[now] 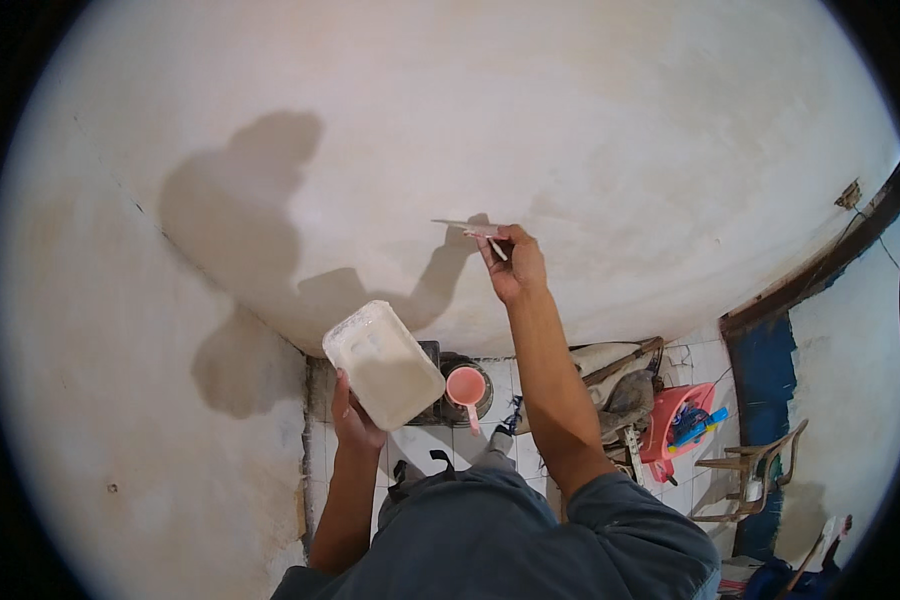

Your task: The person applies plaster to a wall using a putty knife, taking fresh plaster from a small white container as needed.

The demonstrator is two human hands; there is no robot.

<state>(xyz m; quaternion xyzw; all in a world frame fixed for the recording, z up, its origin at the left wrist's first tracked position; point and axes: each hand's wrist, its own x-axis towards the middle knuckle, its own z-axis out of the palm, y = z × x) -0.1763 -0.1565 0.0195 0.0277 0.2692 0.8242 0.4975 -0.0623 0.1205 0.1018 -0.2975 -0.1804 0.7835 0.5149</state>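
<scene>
My left hand [353, 418] grips a white rectangular tub [412, 336] from its lower left side, tilted toward me. Smooth off-white paste [390, 385] lies inside it, and smears coat its rim. My right hand [520, 268] is raised in front of the pale wall [610, 160], fingers closed around a putty knife [460, 225]. Seen almost edge-on, the thin blade points left at the wall; whether it touches is hard to tell. Some white paste shows near the fingers.
Below the tub, a pink mug [465, 385] sits on a dark round container [485, 405]. On the tiled floor to the right are a pink plastic stool or basin [670, 420] with tools and a brown chair [760, 465]. A side wall [120, 400] meets the front wall at left.
</scene>
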